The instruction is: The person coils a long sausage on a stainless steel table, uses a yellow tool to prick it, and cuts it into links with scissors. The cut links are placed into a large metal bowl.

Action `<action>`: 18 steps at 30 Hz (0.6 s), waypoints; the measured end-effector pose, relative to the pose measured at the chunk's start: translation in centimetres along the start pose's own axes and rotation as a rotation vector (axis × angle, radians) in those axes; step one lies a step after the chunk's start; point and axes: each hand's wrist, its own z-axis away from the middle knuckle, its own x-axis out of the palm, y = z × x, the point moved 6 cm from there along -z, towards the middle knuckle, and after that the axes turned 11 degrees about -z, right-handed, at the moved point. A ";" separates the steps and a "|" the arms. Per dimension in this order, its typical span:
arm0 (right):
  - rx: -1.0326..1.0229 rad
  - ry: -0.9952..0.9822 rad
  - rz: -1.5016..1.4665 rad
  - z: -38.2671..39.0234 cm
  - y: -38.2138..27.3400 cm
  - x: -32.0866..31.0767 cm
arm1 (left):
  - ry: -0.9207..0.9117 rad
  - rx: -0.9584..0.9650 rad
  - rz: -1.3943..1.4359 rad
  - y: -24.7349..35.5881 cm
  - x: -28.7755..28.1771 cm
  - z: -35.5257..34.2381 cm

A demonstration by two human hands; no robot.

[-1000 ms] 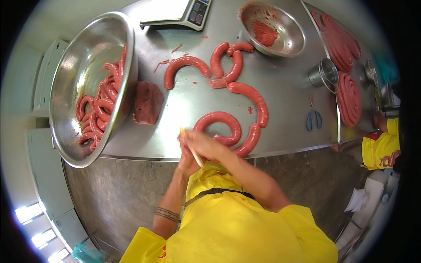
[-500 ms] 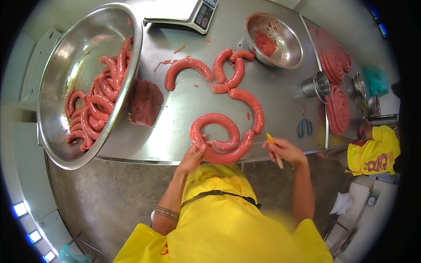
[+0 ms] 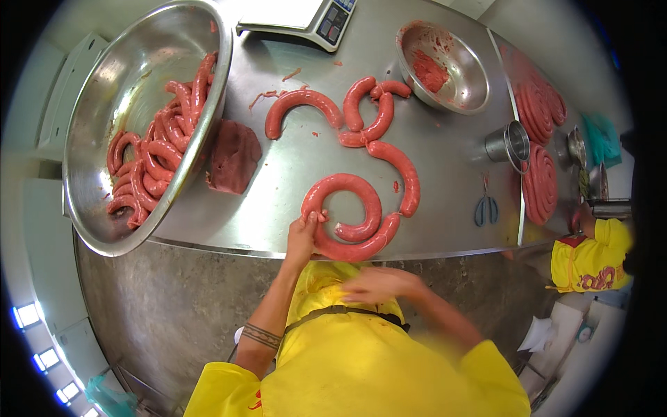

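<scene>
A long raw sausage coil (image 3: 345, 182) lies near the table's front edge, curling round into a loop. My left hand (image 3: 302, 235) is closed on the left side of this sausage, its fingers pinching the casing. Linked to the coil, another sausage length (image 3: 401, 170) bends up toward several shorter links (image 3: 361, 104). A separate curved sausage (image 3: 299, 99) rests to their left. My right hand (image 3: 382, 283) is over the front of my yellow apron, off the table and smeared by motion. Whether it holds anything is hidden.
A big steel basin (image 3: 221, 90) of sausages stands left, beside a dark red cloth-like piece (image 3: 235, 156). A scale (image 3: 319, 24), a bowl (image 3: 479, 90) with ground meat, a metal cup (image 3: 501, 142) and blue-handled scissors (image 3: 485, 210) are around. A co-worker (image 3: 594, 257) is at far right.
My right hand has moved from beside the coil, where it held a slim yellow-and-tan tool, back to my apron. That tool is out of sight now. My left hand still grips the sausage.
</scene>
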 end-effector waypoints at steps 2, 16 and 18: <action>-0.183 0.148 0.056 -6.7 -3.8 -2.7 | -0.225 -0.190 0.692 -0.9 0.7 0.4; -0.107 -0.007 -0.177 1.1 0.4 -0.4 | -0.232 -0.106 -0.136 0.2 -1.1 -0.6; 0.011 -0.016 -0.266 5.7 1.5 -1.4 | -0.200 -0.149 -0.092 0.2 -2.0 -0.8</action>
